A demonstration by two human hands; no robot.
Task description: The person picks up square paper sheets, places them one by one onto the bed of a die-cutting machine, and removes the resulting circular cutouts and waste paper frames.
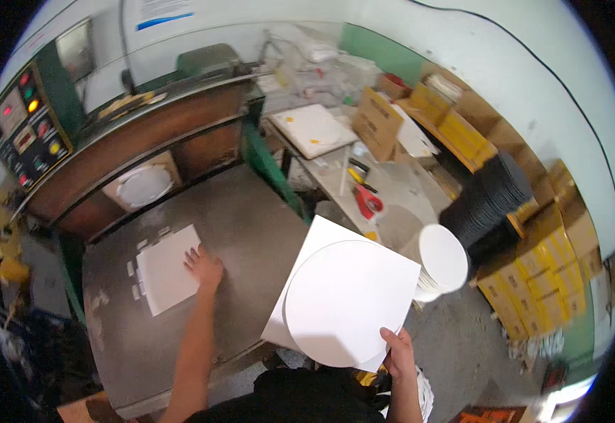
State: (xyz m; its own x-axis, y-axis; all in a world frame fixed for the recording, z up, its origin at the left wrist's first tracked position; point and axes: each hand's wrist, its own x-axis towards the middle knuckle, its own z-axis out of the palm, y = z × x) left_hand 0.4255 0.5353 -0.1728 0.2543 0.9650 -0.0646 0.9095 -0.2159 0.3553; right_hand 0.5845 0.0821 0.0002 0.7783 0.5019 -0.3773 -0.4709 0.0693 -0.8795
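Observation:
My left hand (204,269) lies with spread fingers on the right edge of a white square sheet (166,271), which rests on the dark metal table of a machine. Small pale tabs (136,278) sit along the sheet's left and upper edges. In front of my body, my right hand (397,352) grips a white square board (297,282) together with a white round disc (343,296) lying over it. The thumb presses on top near the lower right; the other fingers are mostly hidden underneath.
Behind the metal table (251,218) stands the machine's brown beam (145,134), with a control panel (29,127) at left. A side table (399,197) holds a red tape dispenser (368,203). White discs (443,259), a black stack (487,197) and cartons (533,289) stand at right.

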